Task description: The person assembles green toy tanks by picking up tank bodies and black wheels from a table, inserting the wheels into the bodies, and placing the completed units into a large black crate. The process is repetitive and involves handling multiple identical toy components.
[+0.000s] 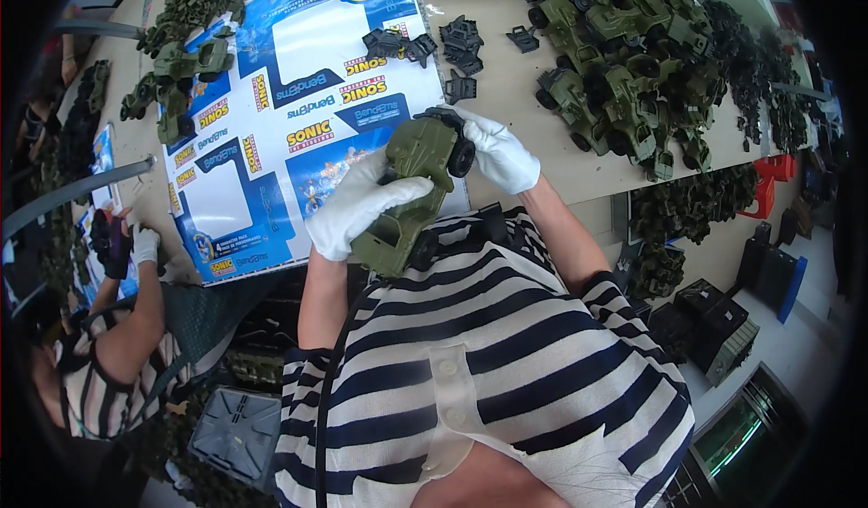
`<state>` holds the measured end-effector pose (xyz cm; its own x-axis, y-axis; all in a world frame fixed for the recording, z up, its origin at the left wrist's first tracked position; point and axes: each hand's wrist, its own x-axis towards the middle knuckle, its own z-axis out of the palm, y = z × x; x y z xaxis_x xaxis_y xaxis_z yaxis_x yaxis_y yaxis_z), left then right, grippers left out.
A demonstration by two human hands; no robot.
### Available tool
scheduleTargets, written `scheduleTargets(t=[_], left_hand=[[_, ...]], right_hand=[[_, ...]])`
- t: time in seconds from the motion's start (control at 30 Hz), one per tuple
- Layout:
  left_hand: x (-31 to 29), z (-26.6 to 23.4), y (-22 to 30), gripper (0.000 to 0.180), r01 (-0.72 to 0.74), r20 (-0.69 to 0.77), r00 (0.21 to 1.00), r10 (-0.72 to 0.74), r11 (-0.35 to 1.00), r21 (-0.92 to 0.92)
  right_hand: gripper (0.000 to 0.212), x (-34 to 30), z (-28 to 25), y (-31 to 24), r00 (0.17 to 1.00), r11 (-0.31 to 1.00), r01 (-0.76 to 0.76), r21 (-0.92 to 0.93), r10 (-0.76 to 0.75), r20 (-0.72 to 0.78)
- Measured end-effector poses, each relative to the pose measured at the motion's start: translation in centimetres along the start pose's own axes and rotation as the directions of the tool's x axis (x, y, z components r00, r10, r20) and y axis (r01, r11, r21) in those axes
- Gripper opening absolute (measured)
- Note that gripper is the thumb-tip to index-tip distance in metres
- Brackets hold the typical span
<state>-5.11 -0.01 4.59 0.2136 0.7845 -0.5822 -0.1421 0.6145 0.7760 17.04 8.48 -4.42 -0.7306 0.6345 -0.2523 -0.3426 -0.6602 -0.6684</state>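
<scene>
Fingers (409, 191) partly hide green toy jeep (421, 151).

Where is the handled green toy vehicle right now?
Near the centre of the head view, the toy vehicle lies in the left hand, the right hand beside its black wheel.

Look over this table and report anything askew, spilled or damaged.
Nothing looks plainly spilled or damaged. The untidiest spot is the heap of green toy vehicles on the right, tipped at various angles. Small black parts also lie scattered, some on the printed sheet, others on the bare table. The held toy vehicle shows no obvious break.
</scene>
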Motion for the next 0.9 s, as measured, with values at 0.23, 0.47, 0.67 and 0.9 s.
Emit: scheduleTargets(t=[0.23,0.47,0.67,0.9], left_hand=[[0.1,0.1,0.0,0.057,0.004,0.021,1.0,-0.003,1.0,-0.015],[0.6,1.6,-0.4,0.055,-0.056,-0.062,0.997,0.053,0.997,-0.044],[4.3,5.0,-3.0,0.082,-0.434,-0.257,0.869,0.422,0.901,0.01],[6.4,2.8,-3.9,0.064,-0.683,-0.362,0.68,0.638,0.731,0.006]], right_hand=[[0.061,0.0,-0.5,-0.6,0.999,0.997,-0.047,-0.066,0.048,0.011],[0.064,1.1,-0.2,-3.7,0.995,0.893,-0.026,-0.45,0.066,0.073],[0.066,2.5,1.7,-2.1,0.942,0.812,0.025,-0.582,-0.214,-0.258],[0.051,2.1,4.4,-2.1,0.847,0.441,0.386,-0.81,-0.518,0.121]])
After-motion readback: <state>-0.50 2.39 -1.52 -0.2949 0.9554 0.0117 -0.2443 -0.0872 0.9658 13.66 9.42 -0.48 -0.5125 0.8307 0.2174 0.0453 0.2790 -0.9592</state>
